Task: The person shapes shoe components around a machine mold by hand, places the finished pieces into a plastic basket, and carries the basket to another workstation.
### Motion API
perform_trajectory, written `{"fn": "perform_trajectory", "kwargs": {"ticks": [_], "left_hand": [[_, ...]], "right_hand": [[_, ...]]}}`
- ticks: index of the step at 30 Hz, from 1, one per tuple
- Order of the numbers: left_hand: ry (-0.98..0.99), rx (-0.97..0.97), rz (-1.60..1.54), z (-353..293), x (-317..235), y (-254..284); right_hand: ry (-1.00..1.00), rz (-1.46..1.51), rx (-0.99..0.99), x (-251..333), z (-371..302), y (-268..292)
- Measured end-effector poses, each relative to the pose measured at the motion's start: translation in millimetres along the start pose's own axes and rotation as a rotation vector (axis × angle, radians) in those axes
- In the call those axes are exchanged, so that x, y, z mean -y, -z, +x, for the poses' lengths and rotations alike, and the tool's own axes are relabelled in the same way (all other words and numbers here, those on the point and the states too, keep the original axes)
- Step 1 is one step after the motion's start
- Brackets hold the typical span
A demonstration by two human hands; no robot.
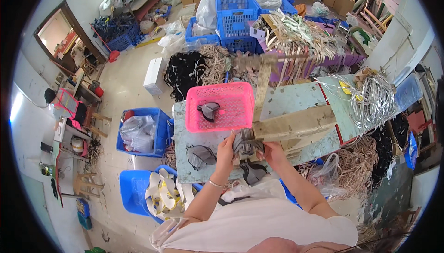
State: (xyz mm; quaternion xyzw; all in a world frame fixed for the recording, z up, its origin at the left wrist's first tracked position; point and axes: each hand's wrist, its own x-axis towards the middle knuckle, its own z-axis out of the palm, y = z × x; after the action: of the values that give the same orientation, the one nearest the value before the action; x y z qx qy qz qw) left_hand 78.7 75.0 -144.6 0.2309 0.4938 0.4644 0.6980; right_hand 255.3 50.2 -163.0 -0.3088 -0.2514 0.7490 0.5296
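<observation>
We count two hands [226, 153] [273, 151] and one pink basket [221, 106]. On the tabletop [296, 100] we see two loose grey pieces [200, 156] [253, 172].

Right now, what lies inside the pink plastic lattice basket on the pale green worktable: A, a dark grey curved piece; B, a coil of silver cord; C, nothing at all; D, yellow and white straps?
A: a single dark grey curved piece rests on the floor of the pink plastic lattice basket, on the pale green worktable.
</observation>
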Motion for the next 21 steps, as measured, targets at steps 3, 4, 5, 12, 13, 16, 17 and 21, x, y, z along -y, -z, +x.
{"fn": "perform_trajectory", "kwargs": {"ticks": [3,4,5,12,13,16,17,21], "left_hand": [[0.068,0.17,-0.225,21.9,18.1,25.0],[-0.038,0.107,-0.328,26.7,18.6,29.0],[-0.138,0.052,-0.435,26.1,22.8,34.6],[-0.677,-0.66,0.405,52.2,67.9,224.0],[-0.634,-0.701,0.509,57.2,85.7,241.6],[-0.516,-0.838,0.786,67.2,111.4,246.9],[-0.423,-0.933,0.957,65.8,115.8,243.2],[-0.294,-0.94,0.965,54.3,93.0,206.0]], "right_hand": [[-0.065,0.061,-0.212,-4.4,9.8,-0.6],[-0.118,0.038,-0.253,-11.8,9.0,3.0],[-0.117,-0.119,-0.188,-22.7,8.3,21.0],[-0.297,-1.793,0.125,-100.0,-70.9,90.1],[-0.33,-1.817,0.157,-98.3,-76.6,82.3],[-0.376,-1.71,0.164,-75.9,-77.0,63.4],[-0.38,-1.683,0.165,-68.0,-74.5,57.3],[-0.378,-1.582,0.133,-39.7,-77.9,41.6]]}}
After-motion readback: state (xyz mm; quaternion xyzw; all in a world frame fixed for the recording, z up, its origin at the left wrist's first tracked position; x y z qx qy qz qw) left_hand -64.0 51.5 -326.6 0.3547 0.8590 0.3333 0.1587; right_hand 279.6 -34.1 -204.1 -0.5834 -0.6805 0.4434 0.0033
